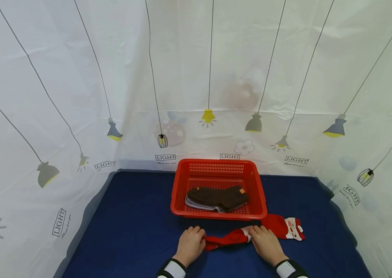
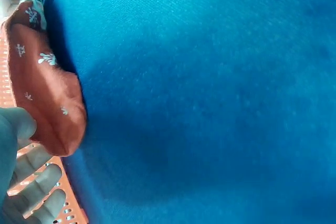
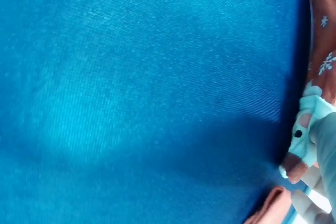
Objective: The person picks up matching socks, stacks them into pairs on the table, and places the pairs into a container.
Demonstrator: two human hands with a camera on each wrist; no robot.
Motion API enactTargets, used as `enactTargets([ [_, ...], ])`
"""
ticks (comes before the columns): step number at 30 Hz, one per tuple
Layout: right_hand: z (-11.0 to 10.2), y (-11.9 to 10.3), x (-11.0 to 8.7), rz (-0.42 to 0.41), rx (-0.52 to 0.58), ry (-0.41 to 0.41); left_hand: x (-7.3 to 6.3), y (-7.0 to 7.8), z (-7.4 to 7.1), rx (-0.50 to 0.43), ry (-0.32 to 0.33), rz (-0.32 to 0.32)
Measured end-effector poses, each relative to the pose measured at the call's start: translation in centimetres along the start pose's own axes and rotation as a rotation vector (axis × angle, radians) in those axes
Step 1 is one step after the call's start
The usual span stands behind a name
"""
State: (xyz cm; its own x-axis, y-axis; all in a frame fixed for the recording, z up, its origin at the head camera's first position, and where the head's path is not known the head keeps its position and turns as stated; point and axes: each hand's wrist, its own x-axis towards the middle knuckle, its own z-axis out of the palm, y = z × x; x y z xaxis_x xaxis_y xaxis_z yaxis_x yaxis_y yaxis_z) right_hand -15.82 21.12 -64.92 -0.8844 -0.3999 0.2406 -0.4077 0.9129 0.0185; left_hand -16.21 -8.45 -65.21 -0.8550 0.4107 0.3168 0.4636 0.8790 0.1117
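A red sock [image 1: 228, 238] with white snowflake prints is stretched sideways between my two hands, in front of the basket. My left hand [image 1: 190, 244] pinches its plain red end between thumb and fingers; the other fingers spread below it in the left wrist view. At the opposite end, my right hand [image 1: 267, 244] grips the white part with a face pattern [image 3: 304, 124]. Just beyond the right hand a second red sock [image 1: 276, 225] lies flat on the blue cloth, its white-faced end pointing right.
A red plastic basket [image 1: 219, 216] stands behind the hands. Inside it lie dark brown socks [image 1: 216, 196] on top of grey ones [image 1: 201, 206]. Blue cloth [image 1: 129, 227] covers the table, and a white sheet printed with lamps [image 1: 196, 69] rises around its back and sides.
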Motion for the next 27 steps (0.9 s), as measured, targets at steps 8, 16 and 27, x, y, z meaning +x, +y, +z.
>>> enactTargets([
  [8, -1.4, -0.3, -0.6, 0.017, 0.011, -0.023, -0.8, -0.3, -1.1, -0.01, 0.018, -0.003],
  [16, -2.6, -1.0, -1.6, 0.041, 0.03, -0.123, -1.6, -0.5, -2.1, -0.062, -0.054, -0.023],
  [27, -3.7, -2.0, -3.4, 0.074, 0.139, -0.193, -2.7, -0.2, -3.9, -0.12, -0.078, -0.041],
])
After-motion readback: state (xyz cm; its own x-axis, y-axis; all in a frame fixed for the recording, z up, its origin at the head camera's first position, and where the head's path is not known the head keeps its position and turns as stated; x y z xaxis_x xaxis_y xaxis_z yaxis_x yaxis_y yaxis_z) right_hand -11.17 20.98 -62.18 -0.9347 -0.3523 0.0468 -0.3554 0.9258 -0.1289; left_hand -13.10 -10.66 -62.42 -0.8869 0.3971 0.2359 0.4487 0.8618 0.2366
